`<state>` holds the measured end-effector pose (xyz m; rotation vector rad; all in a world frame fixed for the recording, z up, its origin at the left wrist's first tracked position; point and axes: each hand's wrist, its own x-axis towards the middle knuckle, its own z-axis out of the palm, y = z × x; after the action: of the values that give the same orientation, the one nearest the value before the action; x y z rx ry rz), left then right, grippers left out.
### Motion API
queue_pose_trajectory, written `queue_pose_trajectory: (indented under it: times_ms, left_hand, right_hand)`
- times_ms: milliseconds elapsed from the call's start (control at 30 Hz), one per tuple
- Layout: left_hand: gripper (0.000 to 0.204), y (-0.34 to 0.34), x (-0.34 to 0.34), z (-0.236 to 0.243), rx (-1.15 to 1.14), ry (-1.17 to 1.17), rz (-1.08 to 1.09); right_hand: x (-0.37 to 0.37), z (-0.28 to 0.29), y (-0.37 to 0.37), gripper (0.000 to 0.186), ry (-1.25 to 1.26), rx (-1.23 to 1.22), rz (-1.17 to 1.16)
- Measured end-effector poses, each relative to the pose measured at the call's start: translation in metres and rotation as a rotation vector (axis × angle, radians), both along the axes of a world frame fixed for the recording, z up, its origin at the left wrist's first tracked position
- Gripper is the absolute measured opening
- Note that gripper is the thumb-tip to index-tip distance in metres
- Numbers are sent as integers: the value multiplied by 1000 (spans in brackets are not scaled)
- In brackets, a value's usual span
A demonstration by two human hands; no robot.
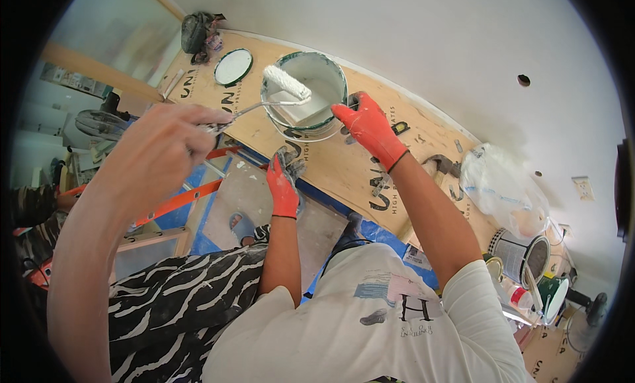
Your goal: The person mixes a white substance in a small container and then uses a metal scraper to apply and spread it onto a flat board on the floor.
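Note:
My right hand (364,122), in a red glove with dark, smeared fingers, grips the right rim of a paint bucket (343,85). The bucket leans toward me, with white paint and a pale flat piece inside. My left hand (284,178), gloved the same way, is just below the bucket at the bench's near edge. Its fingers look loosely apart and hold nothing that I can see. From the left, a co-worker's bare hand (182,135) grasps a paint roller (221,122). The roller's white, paint-loaded sleeve (288,83) hangs over the bucket's opening.
A white-coated lid (233,67) and a dark bag (195,36) lie at the far left of the board-covered bench (370,165). Right of my hand are a hammer (442,165) and a plastic bag (503,184). Cans (516,254) stand farther right. An orange ladder (178,201) stands left.

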<state>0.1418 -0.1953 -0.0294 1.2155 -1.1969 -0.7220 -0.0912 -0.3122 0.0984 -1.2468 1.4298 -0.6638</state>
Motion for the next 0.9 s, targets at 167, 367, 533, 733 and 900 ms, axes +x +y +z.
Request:
queue_pose_trajectory:
  times_ms: [167,367,533,733,900]
  left_hand:
    - [62,-2,-3,-1,424,603,112]
    - [39,-1,-5,20,186,390,224]
    - [40,14,-5,46,154,256,230]
    - [49,15,1,42,12,338,336]
    - [52,8,7,56,88,201,207]
  right_hand:
    - [-1,-3,23,56,-148,-1,-89]
    - [-6,-20,72,69,-137,-254,-113]
    - [-1,-24,97,76,-65,-347,-138]
    - [8,-3,96,67,-222,-144,-148]
    - [24,3,71,59,-155,-156,-210]
